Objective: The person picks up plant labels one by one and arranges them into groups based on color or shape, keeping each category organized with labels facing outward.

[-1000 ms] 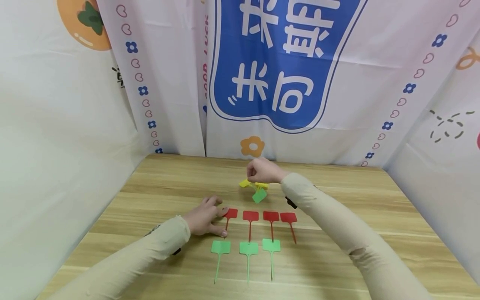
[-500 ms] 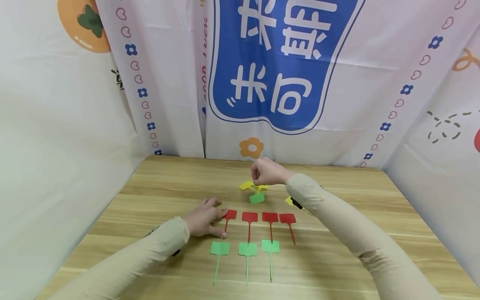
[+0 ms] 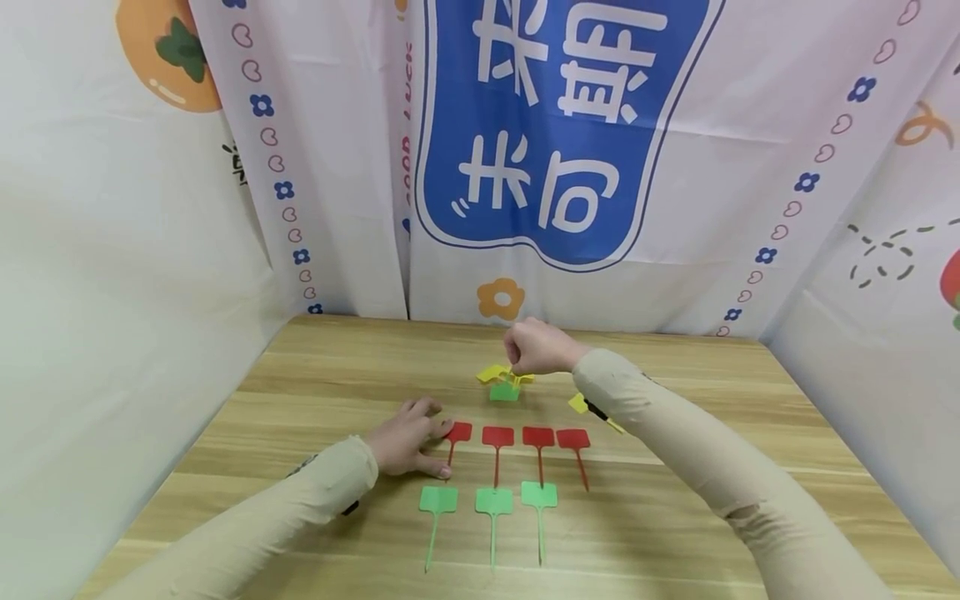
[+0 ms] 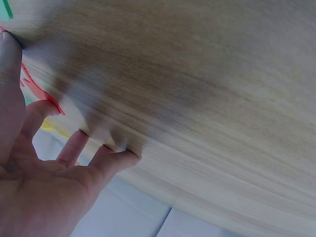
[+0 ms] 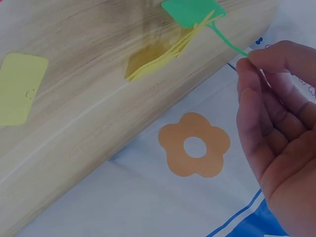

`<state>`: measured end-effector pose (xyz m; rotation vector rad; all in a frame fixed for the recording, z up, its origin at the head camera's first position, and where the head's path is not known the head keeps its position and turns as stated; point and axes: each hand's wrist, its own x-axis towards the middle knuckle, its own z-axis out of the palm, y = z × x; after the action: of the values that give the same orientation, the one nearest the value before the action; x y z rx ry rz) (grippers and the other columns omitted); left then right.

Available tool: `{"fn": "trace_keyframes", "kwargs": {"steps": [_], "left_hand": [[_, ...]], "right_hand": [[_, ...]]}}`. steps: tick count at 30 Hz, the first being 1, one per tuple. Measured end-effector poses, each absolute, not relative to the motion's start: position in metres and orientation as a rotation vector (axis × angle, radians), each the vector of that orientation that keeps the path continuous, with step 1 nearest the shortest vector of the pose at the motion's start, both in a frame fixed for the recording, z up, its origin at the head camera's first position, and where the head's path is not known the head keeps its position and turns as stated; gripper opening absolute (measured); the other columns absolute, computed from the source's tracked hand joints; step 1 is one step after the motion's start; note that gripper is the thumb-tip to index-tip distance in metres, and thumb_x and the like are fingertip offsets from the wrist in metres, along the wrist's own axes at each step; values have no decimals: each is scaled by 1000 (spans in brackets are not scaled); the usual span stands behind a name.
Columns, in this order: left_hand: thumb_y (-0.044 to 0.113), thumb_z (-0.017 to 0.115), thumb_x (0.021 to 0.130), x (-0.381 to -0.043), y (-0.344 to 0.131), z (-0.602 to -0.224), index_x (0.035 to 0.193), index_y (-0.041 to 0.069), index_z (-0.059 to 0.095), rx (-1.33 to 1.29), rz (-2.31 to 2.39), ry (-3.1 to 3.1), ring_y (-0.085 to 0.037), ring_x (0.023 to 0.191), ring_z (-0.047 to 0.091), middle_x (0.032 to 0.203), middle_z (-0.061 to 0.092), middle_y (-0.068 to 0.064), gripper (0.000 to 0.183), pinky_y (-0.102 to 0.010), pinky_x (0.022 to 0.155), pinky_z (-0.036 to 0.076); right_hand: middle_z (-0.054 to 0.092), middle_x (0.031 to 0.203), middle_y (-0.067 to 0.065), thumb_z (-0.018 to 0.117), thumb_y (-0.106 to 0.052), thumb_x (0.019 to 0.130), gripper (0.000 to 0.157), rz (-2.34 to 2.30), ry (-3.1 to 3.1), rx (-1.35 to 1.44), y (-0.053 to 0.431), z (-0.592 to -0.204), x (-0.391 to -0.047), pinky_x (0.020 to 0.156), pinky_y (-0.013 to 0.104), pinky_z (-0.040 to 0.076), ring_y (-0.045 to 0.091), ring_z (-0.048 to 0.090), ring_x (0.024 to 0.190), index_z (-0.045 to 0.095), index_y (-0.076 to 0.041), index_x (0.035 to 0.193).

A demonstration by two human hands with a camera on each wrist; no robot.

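Observation:
Near the back of the table my right hand (image 3: 542,347) pinches the thin stem of a green plant label (image 5: 193,12) between thumb and fingertips. Its flat head points down toward the tabletop. Beside that label lie several yellow plant labels (image 5: 160,63), partly overlapping it. My left hand (image 3: 405,440) rests on the table with fingers spread. One of its fingertips touches the head of the leftmost red plant label (image 4: 38,93), and the thumb lies by that label's stem.
A row of red plant labels (image 3: 537,437) crosses the middle of the wooden table (image 3: 247,467). In front of it lies a row of green ones (image 3: 493,502). Another yellow label (image 3: 577,403) sits partly behind my right sleeve (image 3: 690,442). Printed cloth (image 3: 360,167) hangs behind.
My right hand has shifted slightly right, and the green label has swung left and lower in its pinch. A yellow label now shows beside the right sleeve. The left hand stays put.

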<state>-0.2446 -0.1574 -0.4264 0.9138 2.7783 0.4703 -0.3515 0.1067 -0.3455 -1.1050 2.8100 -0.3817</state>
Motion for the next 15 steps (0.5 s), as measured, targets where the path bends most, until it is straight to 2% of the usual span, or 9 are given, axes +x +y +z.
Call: {"fn": "trace_keyframes", "kwargs": {"steps": [9, 12, 15], "left_hand": [[47, 78, 80, -245, -158, -428, 138, 1, 55, 916, 485, 2772, -47, 128, 34, 145, 36, -24, 77, -56, 100, 37], [48, 78, 80, -245, -159, -429, 138, 2, 54, 919, 481, 2772, -46, 129, 33, 145, 36, -23, 78, -56, 101, 37], [48, 78, 80, -245, -159, -431, 138, 2, 54, 923, 490, 2769, -46, 128, 33, 145, 36, -24, 78, -56, 101, 37]], "right_hand": [[33, 53, -7, 58, 4, 73, 29, -118, 2897, -1163, 104, -344, -344, 44, 25, 26, 9, 31, 50, 44, -18, 59], [34, 53, -7, 57, 4, 75, 29, -166, 2904, -1160, 107, -344, -342, 44, 25, 26, 8, 31, 50, 46, -17, 59], [41, 54, -7, 59, 2, 77, 26, -277, 2904, -1140, 110, -344, -339, 45, 25, 31, 8, 38, 50, 52, -17, 61]]}}
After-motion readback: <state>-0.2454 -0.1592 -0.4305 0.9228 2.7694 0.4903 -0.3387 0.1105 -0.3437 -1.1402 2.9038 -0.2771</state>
